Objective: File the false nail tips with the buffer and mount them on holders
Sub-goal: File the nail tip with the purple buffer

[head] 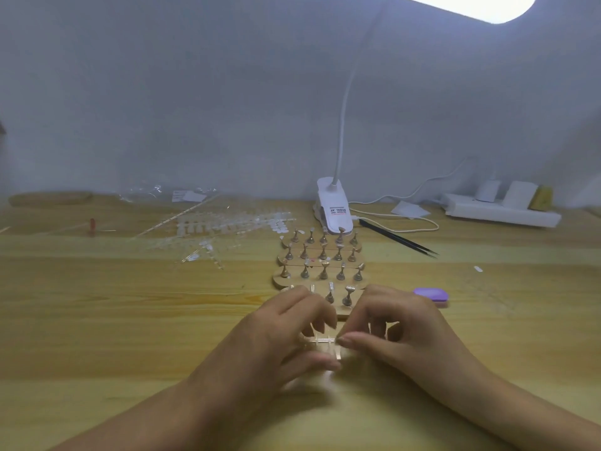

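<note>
Nail-tip strip (321, 340) pinched between curled fingers of left hand (276, 330) and right hand (406, 327).

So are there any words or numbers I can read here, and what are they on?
Sticker on the white lamp clip: dark and red print, too blurred to read.
Card in the clear packet at the back: dark marks, too blurred to read.
Nothing else shows any writing.
</note>
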